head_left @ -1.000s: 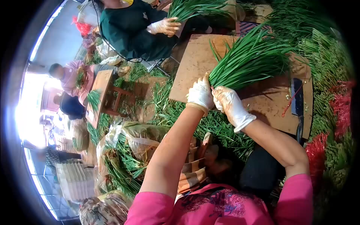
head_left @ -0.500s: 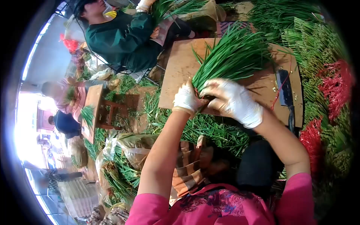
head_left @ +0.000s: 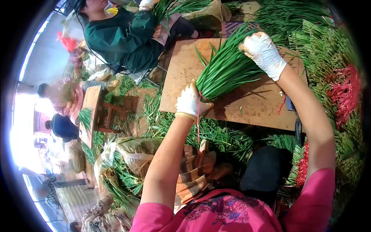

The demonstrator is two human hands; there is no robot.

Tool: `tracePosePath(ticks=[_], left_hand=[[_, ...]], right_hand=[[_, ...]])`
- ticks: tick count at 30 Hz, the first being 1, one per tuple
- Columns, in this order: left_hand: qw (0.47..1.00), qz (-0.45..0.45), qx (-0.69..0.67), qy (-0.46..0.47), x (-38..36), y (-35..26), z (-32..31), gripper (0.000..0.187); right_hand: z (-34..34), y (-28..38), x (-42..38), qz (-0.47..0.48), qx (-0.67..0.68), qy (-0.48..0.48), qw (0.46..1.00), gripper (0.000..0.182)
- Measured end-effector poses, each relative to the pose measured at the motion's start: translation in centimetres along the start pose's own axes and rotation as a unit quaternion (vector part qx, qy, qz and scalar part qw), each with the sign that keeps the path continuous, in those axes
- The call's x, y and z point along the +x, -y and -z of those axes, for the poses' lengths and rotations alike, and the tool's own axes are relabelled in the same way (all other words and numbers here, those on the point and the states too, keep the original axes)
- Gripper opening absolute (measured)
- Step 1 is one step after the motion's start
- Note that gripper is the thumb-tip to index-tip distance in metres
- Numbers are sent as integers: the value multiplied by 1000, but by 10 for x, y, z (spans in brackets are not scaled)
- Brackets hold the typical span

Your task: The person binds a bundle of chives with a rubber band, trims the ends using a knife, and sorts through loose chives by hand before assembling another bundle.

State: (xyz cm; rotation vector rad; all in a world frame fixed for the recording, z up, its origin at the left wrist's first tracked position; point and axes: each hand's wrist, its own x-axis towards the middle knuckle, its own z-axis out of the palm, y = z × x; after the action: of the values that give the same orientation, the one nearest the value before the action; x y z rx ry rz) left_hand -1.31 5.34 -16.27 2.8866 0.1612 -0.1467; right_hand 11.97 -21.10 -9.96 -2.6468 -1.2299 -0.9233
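Observation:
A bunch of garlic chives point(head_left: 228, 71) lies slantwise over the wooden board, leaf tips toward the back. My left hand point(head_left: 190, 101), in a white glove, is closed around its lower end. A red tie point(head_left: 199, 101) circles the bunch there, one loose end hanging below the hand. My gloved right hand point(head_left: 263, 52) is curled into a fist at the right side of the leaf tips; what it holds, if anything, is hidden. Under my right forearm, the knife point(head_left: 298, 129) shows its dark handle and a bit of blade; the rest is covered.
The wooden board point(head_left: 179, 73) has a red strip point(head_left: 282, 105) at its right. Stacked green stalks point(head_left: 320, 54) and red ties point(head_left: 345, 94) line the right side. A co-worker in a dark green top point(head_left: 116, 40) sits at the back left. Loose greens point(head_left: 220, 135) cover the ground.
My right hand has left the tied end beside my left hand and risen to the leaf tips, closing into a fist. The red tie now shows around the bunch with its end hanging.

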Motion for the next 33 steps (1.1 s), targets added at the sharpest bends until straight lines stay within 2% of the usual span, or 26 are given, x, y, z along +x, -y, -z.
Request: tracePosePath(ticks=[2, 3, 4, 5, 6, 7, 8, 9, 10, 11, 13, 14, 15, 17, 18, 19, 21, 22, 24, 25, 26, 27, 29, 30, 31, 33], left_hand=[[1000, -14, -4, -15, 0, 3, -2, 113], [1000, -10, -3, -14, 2, 4, -3, 113], [1000, -3, -3, -10, 1, 3, -2, 113], [1000, 2, -3, -3, -1, 2, -1, 113], [1000, 1, -8, 7, 1, 1, 1, 113], [1000, -3, -21, 18, 3, 3, 1, 113], [999, -6, -31, 30, 4, 8, 2, 113], [998, -12, -41, 41, 7, 11, 3, 113], [997, -18, -56, 58, 13, 14, 5, 115], [990, -39, -102, 92, 25, 20, 3, 117], [978, -12, -146, 146, 31, 1, 29, 104], [980, -13, -130, 149, 49, 4, 19, 107], [978, 3, -107, 178, 56, -10, 28, 114], [967, 4, -139, 216, 78, -17, 22, 122], [964, 0, -139, 228, 82, -23, 25, 123], [961, -2, -153, 232, 87, -22, 26, 121], [954, -3, -183, 238, 96, -18, 26, 118], [942, -10, -236, 240, 102, -10, 17, 106], [904, -4, -325, 278, 98, -10, 25, 96], [882, -1, -368, 296, 97, -11, 29, 91], [909, 0, -308, 282, 110, -3, 19, 78], [923, -4, -280, 264, 118, 7, 8, 74], [900, 27, -338, 273, 118, 14, 7, 68], [869, 43, -409, 275, 115, 18, 4, 64], [832, 59, -478, 276, 108, 16, 7, 61], [826, 79, -499, 248, 103, 23, 3, 55]], right_hand=[[4, -5, 4, 3, 92, -7, 996, 19], [6, -6, 8, 6, 140, -77, 987, 14], [15, -11, 15, -15, 97, -174, 980, 9], [31, -19, 16, -104, 176, -244, 948, 9], [47, -26, 17, -177, 262, -326, 891, 12], [64, -34, 11, -303, 454, -364, 755, 18], [71, -40, -1, -300, 524, -198, 772, 25], [77, -39, -14, -286, 576, -28, 765, 31], [88, -13, -17, -358, 635, 169, 664, 35], [83, 10, -25, -307, 531, 217, 759, 36], [66, 36, -54, -235, 416, 193, 857, 18], [62, 53, -56, -192, 314, 192, 910, 13], [52, 68, -60, -247, 385, 221, 861, 11], [13, 93, -75, -143, 281, 109, 943, 11], [9, 103, -70, -125, 276, 108, 947, 9], [-7, 113, -69, -110, 273, 66, 954, 12], [-17, 128, -60, -77, 254, 40, 963, 18], [-24, 135, -54, -62, 251, 20, 966, 20], [-40, 144, -44, -24, 218, -8, 976, 22], [-51, 145, -38, -20, 214, 6, 977, 18], [-58, 143, -31, -19, 228, 37, 973, 17], [-62, 141, -26, -17, 240, 69, 968, 15], [-63, 138, -22, -27, 299, -29, 953, 10], [-63, 137, -21, -32, 327, -75, 942, 7], [-53, 136, -20, -116, 447, -77, 883, 5], [-12, 129, -16, -275, 652, -74, 703, 5]])
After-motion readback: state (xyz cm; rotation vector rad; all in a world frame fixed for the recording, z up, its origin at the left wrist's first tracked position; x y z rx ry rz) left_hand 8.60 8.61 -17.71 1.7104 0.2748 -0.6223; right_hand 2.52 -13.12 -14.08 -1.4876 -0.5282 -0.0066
